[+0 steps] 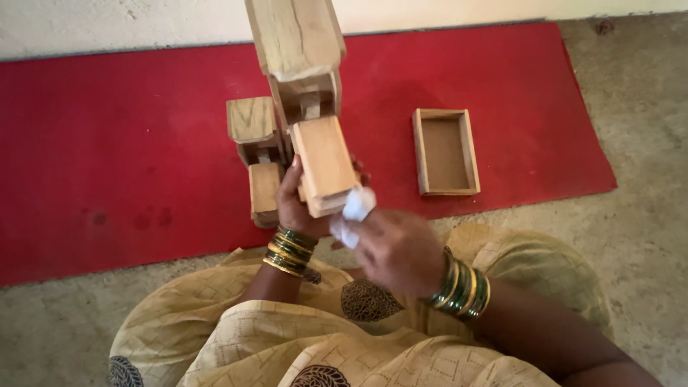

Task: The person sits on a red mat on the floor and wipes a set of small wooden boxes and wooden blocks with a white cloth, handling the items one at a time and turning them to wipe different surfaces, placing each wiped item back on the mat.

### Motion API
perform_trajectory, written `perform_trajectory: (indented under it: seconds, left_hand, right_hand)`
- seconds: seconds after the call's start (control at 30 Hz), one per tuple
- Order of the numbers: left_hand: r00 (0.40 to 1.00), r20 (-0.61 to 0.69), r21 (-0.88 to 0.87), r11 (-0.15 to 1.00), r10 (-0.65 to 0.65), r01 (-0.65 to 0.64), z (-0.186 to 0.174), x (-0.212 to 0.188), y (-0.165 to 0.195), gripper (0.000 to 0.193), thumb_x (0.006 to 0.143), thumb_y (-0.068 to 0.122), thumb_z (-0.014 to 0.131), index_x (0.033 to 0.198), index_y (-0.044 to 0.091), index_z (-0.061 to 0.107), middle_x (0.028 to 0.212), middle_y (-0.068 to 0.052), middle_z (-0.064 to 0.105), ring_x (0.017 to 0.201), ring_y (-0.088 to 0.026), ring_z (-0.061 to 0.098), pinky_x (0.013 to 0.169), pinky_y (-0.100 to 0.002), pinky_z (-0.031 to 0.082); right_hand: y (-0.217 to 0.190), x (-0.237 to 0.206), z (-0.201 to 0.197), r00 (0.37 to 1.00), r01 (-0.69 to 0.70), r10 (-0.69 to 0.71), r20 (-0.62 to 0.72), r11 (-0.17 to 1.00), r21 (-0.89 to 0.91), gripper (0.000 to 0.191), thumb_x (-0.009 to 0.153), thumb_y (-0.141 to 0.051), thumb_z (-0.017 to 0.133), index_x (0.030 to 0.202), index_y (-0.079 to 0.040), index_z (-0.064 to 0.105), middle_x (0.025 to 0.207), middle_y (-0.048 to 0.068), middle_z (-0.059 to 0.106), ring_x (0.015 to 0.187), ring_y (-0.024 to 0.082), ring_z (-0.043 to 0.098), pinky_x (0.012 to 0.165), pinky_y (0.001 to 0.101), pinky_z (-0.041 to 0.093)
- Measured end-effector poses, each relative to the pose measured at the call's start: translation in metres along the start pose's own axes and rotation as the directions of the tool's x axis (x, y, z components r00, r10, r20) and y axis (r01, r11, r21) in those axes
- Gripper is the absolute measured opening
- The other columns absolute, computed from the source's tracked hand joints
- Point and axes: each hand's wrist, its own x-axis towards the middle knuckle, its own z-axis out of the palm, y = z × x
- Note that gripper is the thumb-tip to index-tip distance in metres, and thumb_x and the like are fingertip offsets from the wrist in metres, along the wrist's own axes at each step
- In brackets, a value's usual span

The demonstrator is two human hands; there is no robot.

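1. A red mat (pixel 107 143) covers the far floor.
2. On it, left of centre, lies a small wooden piece (pixel 256 154).
3. The left hand (pixel 295 204) grips a larger wooden piece (pixel 308 93), raised upright at centre.
4. The right hand (pixel 395 251) pinches a white cloth (pixel 352 213) against that piece's near end.
5. A shallow wooden tray (pixel 445 151) rests on the mat, right, apart.

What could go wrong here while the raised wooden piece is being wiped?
The left hand alone holds up the tall wooden piece; pressure from the white cloth in the right hand might tip it. If it slips, it could strike the second wooden piece lying just behind it on the red mat.
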Motion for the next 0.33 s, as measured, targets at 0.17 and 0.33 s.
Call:
perform_trajectory:
  seconds: [0.17,0.33]
  left_hand:
    - [0.995,-0.069,0.092,0.993,0.078,-0.072,0.006,0.003,-0.007,0.075,0.105,0.058,0.042,0.149,-0.003,0.046,0.131,-0.029,0.062,0.118,-0.042,0.064,0.103,-0.053,0.055]
    - [0.997,-0.05,0.016,0.998,0.053,-0.053,0.005,-0.001,-0.004,0.079,0.107,0.061,0.043,0.151,-0.004,0.044,0.134,-0.029,0.062,0.121,-0.043,0.063,0.104,-0.054,0.055]
  right_hand:
    - [-0.011,0.005,0.023,0.964,0.122,-0.154,-0.216,0.98,-0.157,0.029,0.092,-0.019,0.077,0.117,-0.006,0.072,0.097,0.01,0.074,0.073,0.016,0.068,0.057,0.028,0.055]
    - [0.029,0.002,0.019,0.979,-0.013,-0.012,-0.204,0.993,-0.12,0.028,0.081,-0.019,0.079,0.108,-0.013,0.077,0.093,0.007,0.075,0.066,0.017,0.067,0.051,0.0312,0.055]
